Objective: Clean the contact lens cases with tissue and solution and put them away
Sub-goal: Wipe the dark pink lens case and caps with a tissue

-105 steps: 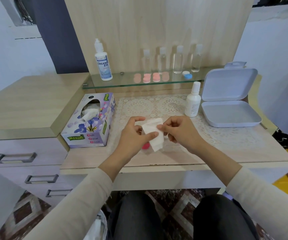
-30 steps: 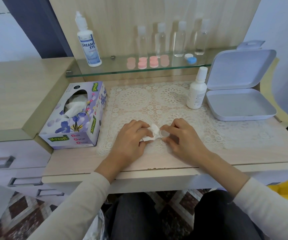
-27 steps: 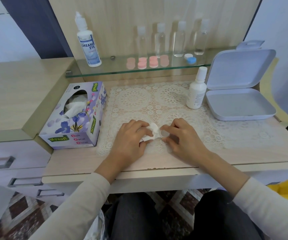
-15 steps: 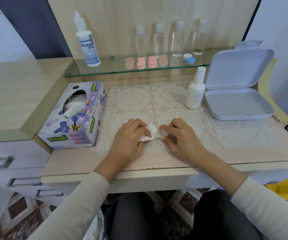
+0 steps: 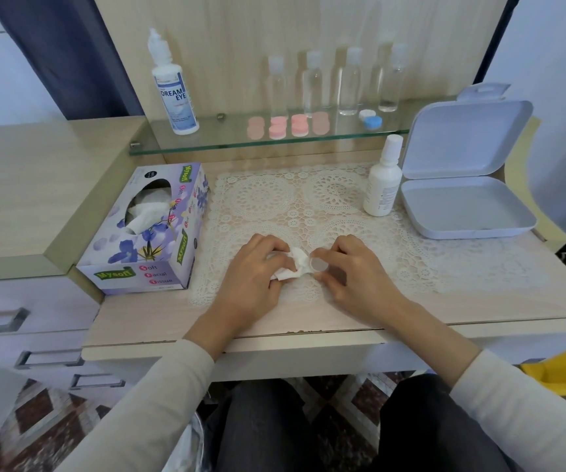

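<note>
Two hands rested on mat (image 5: pixel 274 199): left hand (image 5: pixel 257 272) curled round crumpled tissue (image 5: pixel 292 265), right hand (image 5: pixel 355 272) pinched lens case (image 5: pixel 317 265) against it; tissue box (image 5: pixel 152 240) at left.

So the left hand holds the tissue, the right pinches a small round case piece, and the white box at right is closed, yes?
No: the white box is open, its lid standing up behind the tray, as the head view shows. The rest holds: the left hand grips the tissue, and the right hand pinches the small round case piece.

left hand (image 5: pixel 253 278) grips tissue (image 5: pixel 291 267), right hand (image 5: pixel 357 277) cap (image 5: pixel 319 265)
</note>
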Available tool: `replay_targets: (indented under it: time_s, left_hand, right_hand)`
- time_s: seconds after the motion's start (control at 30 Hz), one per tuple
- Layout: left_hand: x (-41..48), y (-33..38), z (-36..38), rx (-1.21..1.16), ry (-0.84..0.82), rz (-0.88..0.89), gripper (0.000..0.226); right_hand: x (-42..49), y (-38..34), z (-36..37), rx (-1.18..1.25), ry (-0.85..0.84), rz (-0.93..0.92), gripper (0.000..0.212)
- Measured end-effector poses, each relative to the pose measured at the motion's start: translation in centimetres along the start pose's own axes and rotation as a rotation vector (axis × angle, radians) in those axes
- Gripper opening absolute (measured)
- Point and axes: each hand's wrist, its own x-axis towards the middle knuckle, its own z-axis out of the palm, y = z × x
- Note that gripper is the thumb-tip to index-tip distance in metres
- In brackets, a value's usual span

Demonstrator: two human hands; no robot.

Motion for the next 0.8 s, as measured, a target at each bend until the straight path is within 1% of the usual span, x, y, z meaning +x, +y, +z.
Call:
replay_targets:
  time_s: [0.13, 0.17, 0.23, 0.27, 0.37, 0.43, 0.5, 0.57, 0.6, 0.67, 0.8]
  left_hand:
    - [0.0, 0.2, -0.1, 0.011, -0.016, -0.009, 0.036]
    - [0.0, 0.2, -0.2, 0.006, -0.007, -0.013, 0.032]
    - [0.0, 0.2, -0.5, -0.019, 0.052, -0.041, 0.018]
    - [0.0, 0.3, -0.6, -0.028, 0.089, -0.066, 0.013]
    - [0.1, 0.8, -1.1, -0.064, 0.173, -0.17, 0.019]
    - [0.3, 1.7, -1.8, -0.198, 0.189, -0.273, 0.019]
    - [0.9, 3.0, -2.6, -0.428, 0.149, -0.457, 0.004]
    - [1.6, 3.9, -3.1, -0.62, 0.06, -0.625, 0.014]
    - [1.9, 4.1, -3.2, -0.667, 0.006, -0.647, 0.017]
    - [2.1, 4.4, -3.3, -0.68, -0.069, -0.631, 0.016]
    - [2.9, 4.4, -3.7, -0.702, -0.075, -0.684, 0.012]
  right_hand:
    - [0.0, -0.1, -0.1, 0.012, -0.013, 0.013, 0.026]
    - [0.0, -0.1, -0.1, 0.013, -0.011, 0.02, 0.026]
    - [0.0, -0.1, -0.2, 0.014, 0.002, 0.041, 0.026]
    - [0.0, -0.1, -0.2, 0.016, 0.007, 0.05, 0.026]
    - [0.0, -0.1, -0.3, 0.016, 0.007, 0.058, 0.026]
    - [0.0, -0.2, -0.3, 0.016, 0.008, 0.056, 0.025]
    - [0.0, -0.2, -0.3, 0.012, 0.01, 0.06, 0.025]
    - [0.0, -0.2, -0.3, 0.016, 0.02, 0.073, 0.026]
    - [0.1, -0.2, -0.4, 0.027, 0.03, 0.079, 0.027]
    - [0.1, -0.3, -0.5, 0.058, 0.061, 0.086, 0.027]
    - [0.0, -0.5, -0.9, 0.13, 0.112, 0.11, 0.03]
